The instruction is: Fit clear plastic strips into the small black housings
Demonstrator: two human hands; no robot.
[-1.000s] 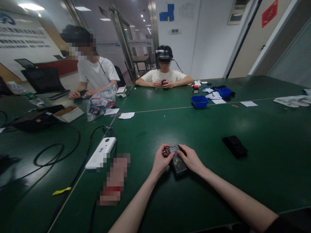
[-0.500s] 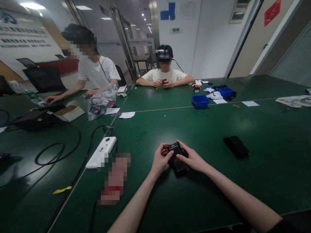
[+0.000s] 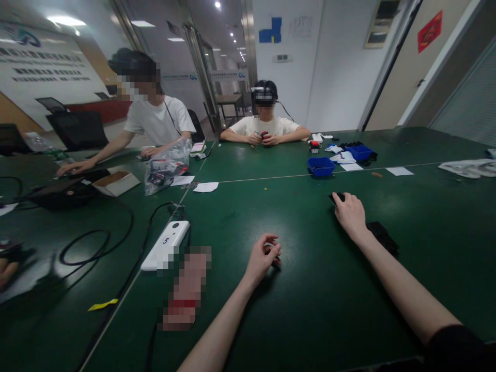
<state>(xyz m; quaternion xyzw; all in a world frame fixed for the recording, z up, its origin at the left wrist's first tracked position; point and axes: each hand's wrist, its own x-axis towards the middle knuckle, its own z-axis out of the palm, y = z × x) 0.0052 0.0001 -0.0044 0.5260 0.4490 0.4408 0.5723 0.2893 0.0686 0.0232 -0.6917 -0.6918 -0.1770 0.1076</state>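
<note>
My right hand [image 3: 351, 214] is closed on a flat black box [image 3: 338, 198], holding it low over the green table [image 3: 310, 299]; its fingers hide most of the box. Just behind that wrist lies a folded black pouch [image 3: 383, 238], partly covered by my forearm. My left hand [image 3: 264, 257] rests near the table's middle, fingers loosely curled and thumb apart from the index finger. I make out no object in it, though its palm side is dark and partly hidden.
A white power strip [image 3: 166, 245] marked 5 and a blurred pinkish item [image 3: 189, 284] lie left of my arms. Black cables [image 3: 87, 232] loop further left. Beyond are a blue tray [image 3: 321, 166], papers, a plastic bag [image 3: 166, 168] and two seated people.
Both hands held the black box together. The left has let go and stayed near its place, while the right has carried the box away to the right and farther forward.
</note>
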